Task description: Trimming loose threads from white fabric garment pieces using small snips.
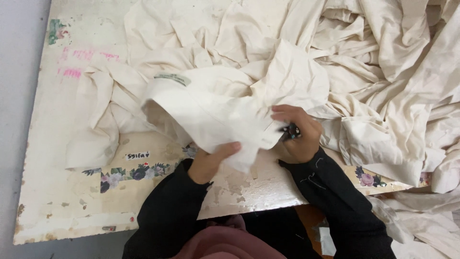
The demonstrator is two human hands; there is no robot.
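Note:
A cream cloth garment [215, 108] with a small grey label lies bunched in front of me on the worn table [72, 201]. My left hand [211, 160] grips its lower edge from underneath, thumb on top of the fabric. My right hand [297, 134] pinches the fabric beside it and also holds a small dark tool [291, 131], likely a thread cutter, against the cloth. Both arms wear black sleeves.
A large heap of the same cream fabric [383, 72] covers the back and right of the table and spills over its right edge. The tabletop has peeling paint and a floral strip [129, 172]. Grey floor [14, 96] lies to the left.

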